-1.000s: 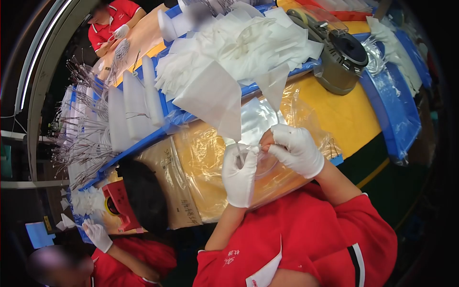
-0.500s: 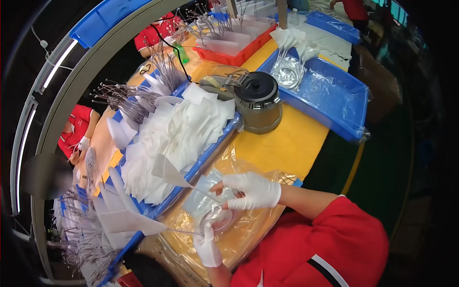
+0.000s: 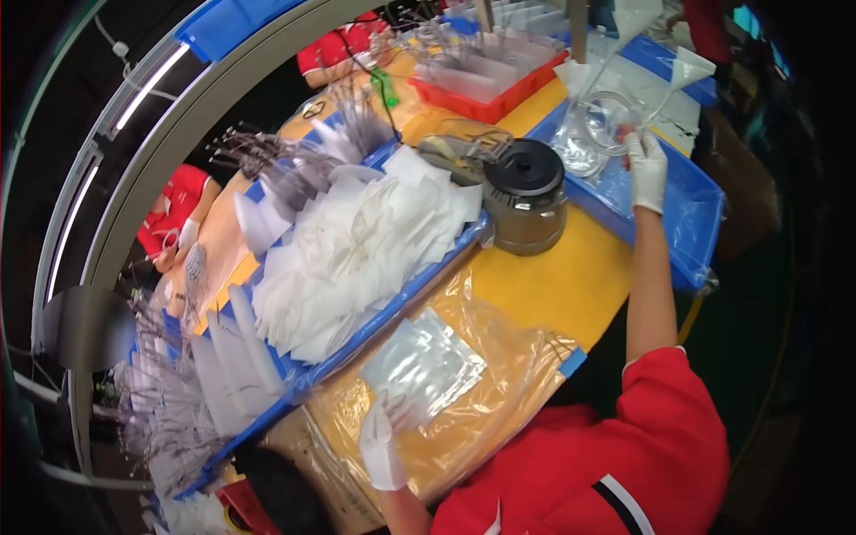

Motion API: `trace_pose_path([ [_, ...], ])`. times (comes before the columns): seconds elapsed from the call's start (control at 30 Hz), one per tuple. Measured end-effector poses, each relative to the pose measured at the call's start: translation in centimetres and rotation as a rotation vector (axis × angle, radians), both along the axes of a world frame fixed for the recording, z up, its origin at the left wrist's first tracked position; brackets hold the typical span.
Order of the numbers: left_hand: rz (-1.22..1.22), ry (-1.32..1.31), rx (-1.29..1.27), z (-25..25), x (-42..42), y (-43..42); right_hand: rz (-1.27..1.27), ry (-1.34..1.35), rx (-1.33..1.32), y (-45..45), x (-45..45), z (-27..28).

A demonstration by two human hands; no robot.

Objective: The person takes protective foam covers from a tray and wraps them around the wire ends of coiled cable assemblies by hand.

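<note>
My right hand (image 3: 647, 174), in a white glove, is closed on a coiled white cable (image 3: 606, 123) over the blue tray (image 3: 698, 214) at the back right. White foam wraps (image 3: 692, 68) cover the cable's ends and stick upward. Another coil in clear plastic (image 3: 580, 159) lies in that tray below it. Near the front, my gloved left hand (image 3: 383, 446) holds nothing, with its fingers stretched out at the edge of a stack of clear plastic bags (image 3: 426, 361). The stack rests on a plastic-covered work area.
A long blue bin (image 3: 357, 343) holds a heap of white foam sheets (image 3: 357, 259). Behind it stands a round dark container with a black lid (image 3: 524, 205). A red tray (image 3: 499, 105) with wrapped cables sits farther back. Co-workers in red sit across the table.
My right hand has carried the coiled cable from the bag stack up to the far-right blue tray. The left hand has let go of the cable and stays near the bags. The view has shifted.
</note>
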State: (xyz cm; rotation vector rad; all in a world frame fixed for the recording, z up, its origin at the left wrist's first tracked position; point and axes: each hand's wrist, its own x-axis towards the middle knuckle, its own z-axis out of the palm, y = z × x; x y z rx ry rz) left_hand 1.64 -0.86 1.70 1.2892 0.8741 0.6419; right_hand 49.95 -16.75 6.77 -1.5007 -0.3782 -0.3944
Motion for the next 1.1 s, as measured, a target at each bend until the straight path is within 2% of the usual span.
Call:
trace_pose_path([
  [0.03, 0.026, 0.001, -0.019, 0.0, -0.2, 0.2, -0.018, 0.035, -0.196, -0.9, 2.7, -1.4],
  [0.07, 0.078, 0.002, -0.035, 0.4, -0.7, 0.4, -0.059, 0.087, -0.245, -0.8, 3.9, -2.3],
  [0.1, 0.105, -0.003, -0.062, 1.0, -1.1, 0.5, 0.005, 0.187, -0.234, -1.5, 6.4, -4.6],
  [0.17, 0.172, -0.017, -0.087, 1.8, -2.0, 1.0, 0.007, 0.219, -0.248, -1.7, 7.0, -6.4],
  [0.23, 0.239, -0.034, -0.065, 1.1, -3.8, 1.7, 0.126, 0.260, -0.175, -3.0, 8.7, -9.0],
  [0.33, 0.390, -0.025, -0.006, 1.0, -6.8, 2.7, 0.187, 0.148, -0.175, -2.9, 5.2, -7.7],
  [0.53, 0.675, -0.026, 0.014, 1.0, -11.3, 4.9, 0.109, -0.008, -0.268, 0.3, -3.4, -0.6],
  [0.63, 0.715, 0.077, 0.124, 0.3, -11.5, 6.6, 0.277, -0.097, -0.269, 1.6, -5.1, 0.0],
  [0.67, 0.706, 0.193, 0.295, -0.5, -11.4, 7.7, 0.320, -0.139, -0.310, 2.3, -5.4, -0.1],
  [0.77, 0.650, 0.635, 0.699, 3.7, -9.4, 10.1, 0.435, -0.059, -0.261, 5.3, -9.4, 0.5],
  [0.87, 0.574, 0.645, 0.887, 5.4, -7.1, 13.2, 0.512, -0.074, -0.244, 7.7, -12.6, 0.9],
  [0.97, 0.432, 0.754, 1.023, 4.2, -6.4, 15.9, 0.613, -0.105, -0.287, 8.2, -14.0, 1.3],
  [1.0, 0.489, 0.777, 1.065, 4.5, -6.3, 16.1, 0.604, -0.107, -0.296, 8.1, -14.4, 1.5],
  [1.1, 0.627, 0.582, 0.847, 5.1, -7.4, 16.1, 0.590, -0.107, -0.330, 7.4, -14.7, 1.8],
])
